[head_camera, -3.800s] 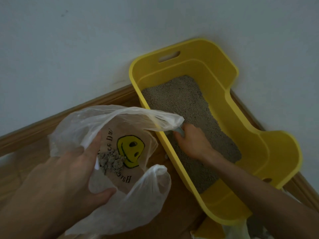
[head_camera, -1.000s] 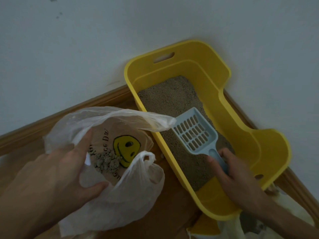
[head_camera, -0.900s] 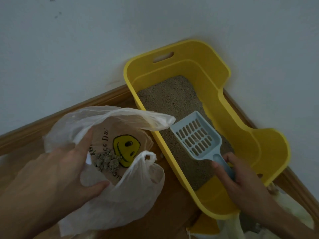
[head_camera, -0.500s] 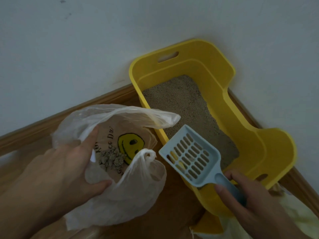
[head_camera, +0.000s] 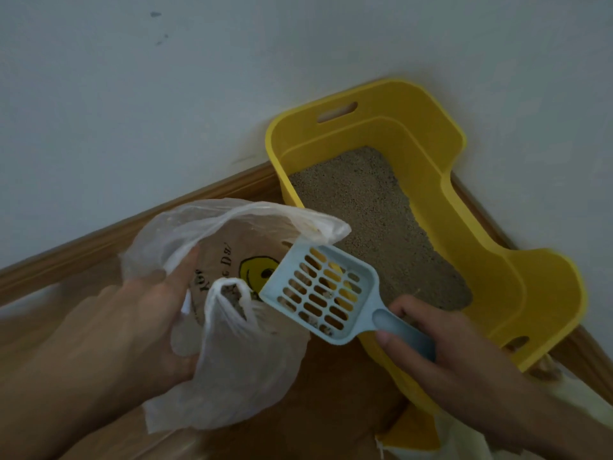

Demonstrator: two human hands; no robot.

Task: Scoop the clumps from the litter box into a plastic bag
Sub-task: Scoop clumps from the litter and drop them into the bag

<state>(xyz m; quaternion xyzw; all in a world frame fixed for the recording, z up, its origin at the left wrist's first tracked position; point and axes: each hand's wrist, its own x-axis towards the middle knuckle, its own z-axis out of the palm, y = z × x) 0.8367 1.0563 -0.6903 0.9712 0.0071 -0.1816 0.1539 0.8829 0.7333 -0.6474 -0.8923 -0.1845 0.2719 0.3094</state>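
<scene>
Head view: my right hand (head_camera: 464, 353) grips the scoop (head_camera: 331, 298) over the bag (head_camera: 238, 376) mouth, while my left hand (head_camera: 132, 327) pinches its rim.

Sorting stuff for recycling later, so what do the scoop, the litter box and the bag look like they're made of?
The scoop looks like rigid moulded plastic, pale blue and matte, with cut slots and a one-piece handle. The litter box seems to be hard yellow plastic, smooth with a slight sheen and a moulded handle cutout. The bag is thin translucent plastic film, limp and creased, with print showing through.
</scene>
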